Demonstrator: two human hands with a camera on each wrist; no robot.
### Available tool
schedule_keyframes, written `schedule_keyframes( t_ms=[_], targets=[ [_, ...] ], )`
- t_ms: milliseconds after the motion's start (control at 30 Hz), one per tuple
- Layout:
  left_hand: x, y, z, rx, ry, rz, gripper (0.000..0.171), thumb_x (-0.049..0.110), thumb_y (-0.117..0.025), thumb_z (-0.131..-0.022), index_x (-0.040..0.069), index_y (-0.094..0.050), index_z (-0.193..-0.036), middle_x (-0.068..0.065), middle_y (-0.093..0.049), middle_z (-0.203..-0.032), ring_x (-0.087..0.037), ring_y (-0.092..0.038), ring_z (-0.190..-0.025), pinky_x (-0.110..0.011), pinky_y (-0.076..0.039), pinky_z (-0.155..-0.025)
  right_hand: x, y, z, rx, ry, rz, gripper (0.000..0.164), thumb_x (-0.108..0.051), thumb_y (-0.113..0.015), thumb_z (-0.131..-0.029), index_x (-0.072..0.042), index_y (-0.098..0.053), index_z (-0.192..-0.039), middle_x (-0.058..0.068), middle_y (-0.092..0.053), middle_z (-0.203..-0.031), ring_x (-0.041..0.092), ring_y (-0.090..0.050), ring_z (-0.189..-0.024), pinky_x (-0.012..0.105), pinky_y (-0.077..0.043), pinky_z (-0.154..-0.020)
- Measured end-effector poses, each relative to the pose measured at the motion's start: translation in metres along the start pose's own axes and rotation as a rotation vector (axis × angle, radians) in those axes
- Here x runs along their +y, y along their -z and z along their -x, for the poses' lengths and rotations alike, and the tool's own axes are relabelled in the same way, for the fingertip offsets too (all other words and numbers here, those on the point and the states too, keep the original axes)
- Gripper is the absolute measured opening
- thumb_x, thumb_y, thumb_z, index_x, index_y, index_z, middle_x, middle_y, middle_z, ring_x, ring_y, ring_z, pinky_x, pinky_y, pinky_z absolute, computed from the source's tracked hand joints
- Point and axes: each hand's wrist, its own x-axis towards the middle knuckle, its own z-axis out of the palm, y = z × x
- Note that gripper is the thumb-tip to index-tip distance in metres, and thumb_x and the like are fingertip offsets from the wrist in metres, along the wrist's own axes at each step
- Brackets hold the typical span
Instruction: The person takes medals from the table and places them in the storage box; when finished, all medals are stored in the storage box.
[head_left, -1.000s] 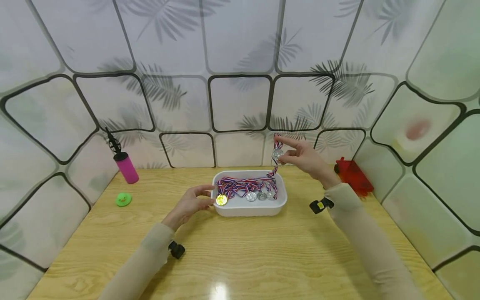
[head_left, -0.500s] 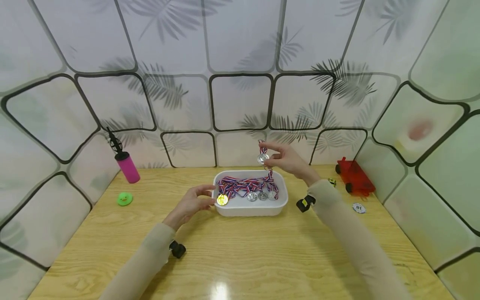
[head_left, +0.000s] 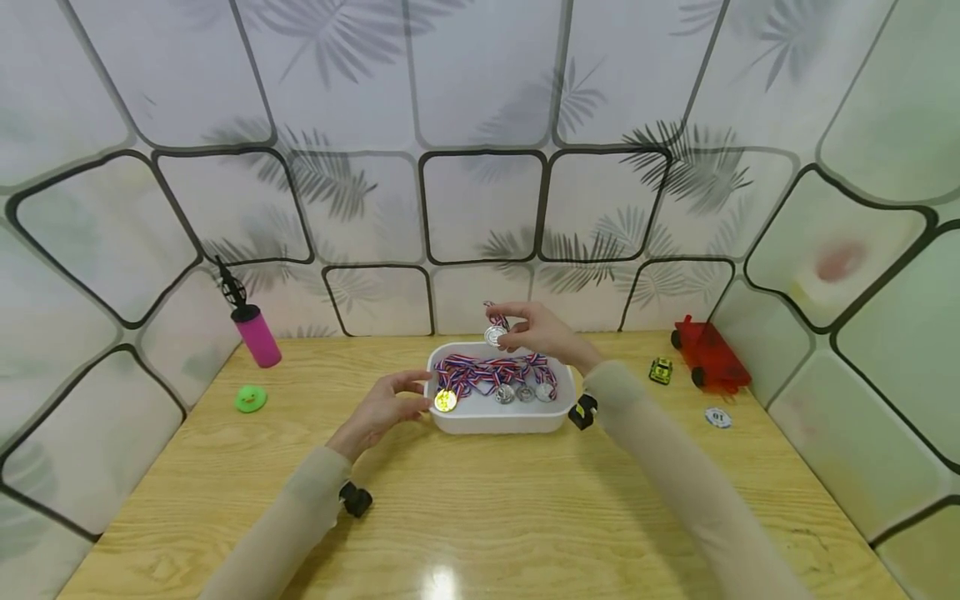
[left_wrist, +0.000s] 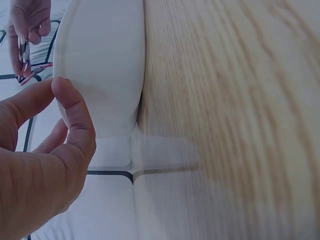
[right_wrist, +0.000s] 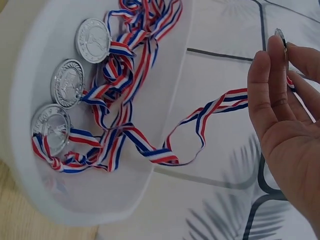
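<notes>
A white plastic basin [head_left: 495, 423] stands on the wooden table and holds medals on striped red, white and blue ribbons [right_wrist: 142, 85]. My left hand [head_left: 386, 408] pinches the rim at the basin's left end with thumb and fingers. A gold medal [head_left: 446, 401] lies inside near that hand, and several silver medals [right_wrist: 67, 83] lie in a row farther right. Above the basin's back rim, my right hand [head_left: 542, 333] pinches another silver medal [head_left: 495, 335] by its edge. Its ribbon trails toward the pile in the right wrist view.
At the left stand a pink hand pump [head_left: 257, 337] and a green rubber duck [head_left: 251, 398]. To the right are a small yellow toy car [head_left: 661, 371], a red toy cart [head_left: 711, 357] and a poker chip [head_left: 717, 417]. Patterned curtains [head_left: 480, 208] close off the back and sides.
My right hand has carried the silver medal leftward and down, from above the basin's right end to over its middle. The toy car and poker chip have come into view. The left hand stays put.
</notes>
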Motion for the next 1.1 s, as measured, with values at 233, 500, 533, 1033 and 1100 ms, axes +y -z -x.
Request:
schedule_keyframes(
  t_ms=[233, 500, 533, 1033, 1100],
  targets=[
    [-0.001, 0.0, 0.0, -0.008, -0.013, 0.008, 0.057, -0.004, -0.065, -0.089, -0.006, -0.044, -0.142, -0.024, -0.048, -0.121, -0.014, -0.062, -0.081, -0.029, -0.057, -0.073, 0.004, -0.016, -0.003, -0.063, -0.03, -0.019, 0.058, 0.002, -0.064, -0.089, -0.004, -0.047, -0.144, 0.017, -0.048, -0.147, 0.021, -0.069, -0.093, 0.054, -0.052, -0.092],
    [0.001, 0.0, 0.0, 0.004, 0.002, 0.0, 0.056, -0.003, -0.065, -0.089, -0.003, -0.046, -0.141, -0.024, -0.047, -0.124, -0.014, -0.063, -0.083, -0.034, -0.057, -0.078, -0.001, -0.033, -0.002, -0.111, -0.024, 0.049, 0.057, -0.006, -0.067, -0.089, -0.009, -0.05, -0.143, 0.014, -0.052, -0.144, 0.032, -0.068, -0.099, 0.053, -0.054, -0.089],
    [0.002, 0.0, 0.0, 0.005, 0.003, -0.001, 0.056, -0.002, -0.065, -0.088, -0.003, -0.047, -0.141, -0.023, -0.048, -0.124, -0.015, -0.063, -0.083, -0.034, -0.057, -0.078, -0.001, -0.034, -0.002, -0.118, -0.027, 0.048, 0.056, -0.007, -0.067, -0.09, -0.01, -0.05, -0.143, 0.014, -0.052, -0.144, 0.035, -0.067, -0.101, 0.053, -0.054, -0.089],
    [0.002, 0.0, 0.001, 0.006, 0.014, -0.008, 0.055, -0.001, -0.065, -0.089, 0.0, -0.048, -0.141, -0.022, -0.048, -0.124, -0.015, -0.064, -0.085, -0.035, -0.057, -0.079, 0.023, -0.047, -0.013, -0.096, -0.078, 0.017, 0.056, 0.0, -0.064, -0.089, 0.0, -0.048, -0.142, 0.018, -0.052, -0.143, 0.031, -0.068, -0.101, 0.031, -0.057, -0.087],
    [0.002, 0.0, 0.001, 0.002, 0.012, -0.015, 0.055, 0.0, -0.066, -0.089, 0.0, -0.048, -0.141, -0.022, -0.048, -0.124, -0.016, -0.063, -0.085, -0.035, -0.057, -0.08, 0.028, -0.052, -0.015, -0.077, -0.101, 0.026, 0.054, -0.002, -0.065, -0.089, -0.002, -0.051, -0.141, 0.017, -0.056, -0.139, 0.023, -0.069, -0.094, 0.029, -0.057, -0.083]
  ],
)
